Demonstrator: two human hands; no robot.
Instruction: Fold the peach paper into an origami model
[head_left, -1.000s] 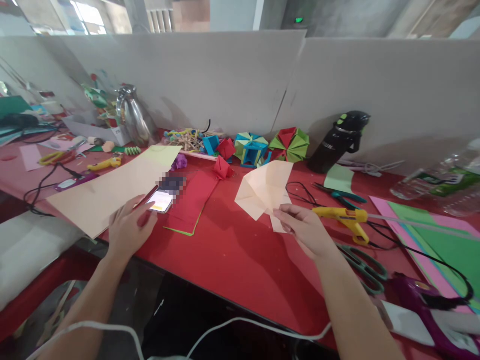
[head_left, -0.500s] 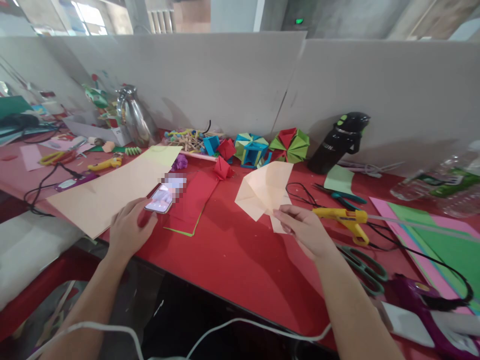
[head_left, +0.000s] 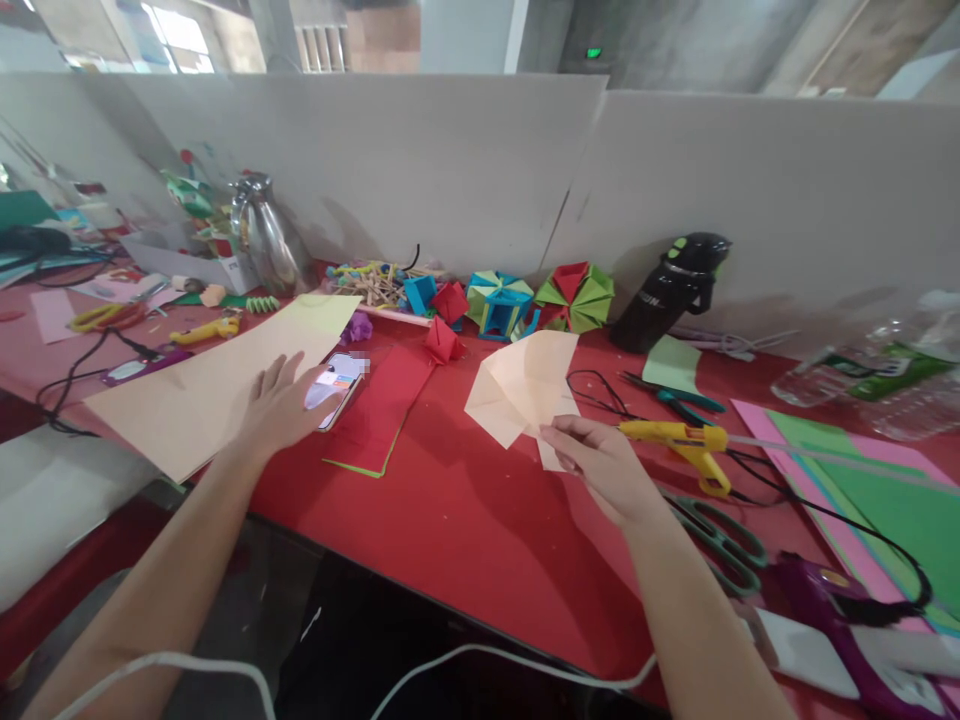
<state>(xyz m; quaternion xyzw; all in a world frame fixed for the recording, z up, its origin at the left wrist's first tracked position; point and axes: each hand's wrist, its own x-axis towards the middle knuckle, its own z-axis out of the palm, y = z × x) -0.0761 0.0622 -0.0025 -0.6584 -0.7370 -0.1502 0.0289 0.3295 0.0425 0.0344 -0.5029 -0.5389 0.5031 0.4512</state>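
Observation:
My left hand (head_left: pixel 283 408) has its fingers spread, the thumb over the screen of a phone (head_left: pixel 341 385). That phone lies partly on red paper sheets (head_left: pixel 386 405), with large cream sheets (head_left: pixel 202 385) under and left of the hand. Between thumb and fingers, my right hand (head_left: pixel 589 452) pinches the lower corner of a creased, partly folded cream paper (head_left: pixel 525 385). To the right of this hand lies a yellow glue gun (head_left: pixel 686 437), with green-handled scissors (head_left: pixel 724 545) nearer the forearm.
Folded paper models (head_left: pixel 501 300) and a tray of sticks (head_left: pixel 382 285) line the divider. A steel jug (head_left: pixel 270 235), a black bottle (head_left: pixel 671 290) and plastic bottles (head_left: pixel 885 365) stand behind. Pliers (head_left: pixel 679 400) and coloured paper (head_left: pixel 862 480) lie right; a white cable (head_left: pixel 480 650) crosses in front.
My left hand has shifted from the phone's lower edge up and right, its fingers now spread and thumb over the screen. The phone's display has changed. My right hand keeps its pinch on the paper.

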